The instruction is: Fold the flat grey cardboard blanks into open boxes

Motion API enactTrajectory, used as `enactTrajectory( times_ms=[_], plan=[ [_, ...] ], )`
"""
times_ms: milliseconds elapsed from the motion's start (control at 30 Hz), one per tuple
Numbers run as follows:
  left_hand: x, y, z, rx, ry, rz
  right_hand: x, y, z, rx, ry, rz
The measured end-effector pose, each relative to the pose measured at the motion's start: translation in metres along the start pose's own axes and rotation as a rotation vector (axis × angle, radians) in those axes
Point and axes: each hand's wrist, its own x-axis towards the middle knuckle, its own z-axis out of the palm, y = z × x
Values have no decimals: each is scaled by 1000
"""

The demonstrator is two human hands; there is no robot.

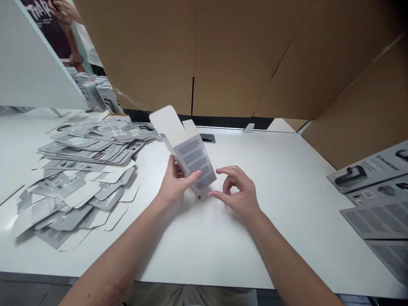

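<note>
A grey-and-white folding carton (195,161) is held tilted above the white table, its white top flaps standing unfolded at the far end. My left hand (176,182) grips it from the left side, thumb across the printed face and fingers behind. Just right of the carton's near end, my right hand (237,191) is apart from it, thumb and forefinger spread with nothing between them. To the left lies a messy pile of flattened cartons (92,144), grey-printed with white flaps.
Along the right edge stand several formed printed boxes (379,216). A tall brown cardboard wall (229,59) closes off the back of the white table (287,238). Beyond a white panel (35,63) at upper left, other people (60,29) are near more boxes (98,93).
</note>
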Motion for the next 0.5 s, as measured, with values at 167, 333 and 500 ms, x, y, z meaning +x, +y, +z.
enactTrajectory(
  times_ms=[167, 333, 500],
  plan=[
    [-7, 7, -4, 289, -191, 155, 6, -2, -7, 85, -58, 174],
    [-11, 2, -3, 377, -453, 115, 19, -15, -31, 81, -291, 370],
    [-6, -9, -5, 398, -291, 183, 27, 0, -90, -169, 202, 438]
  ],
)
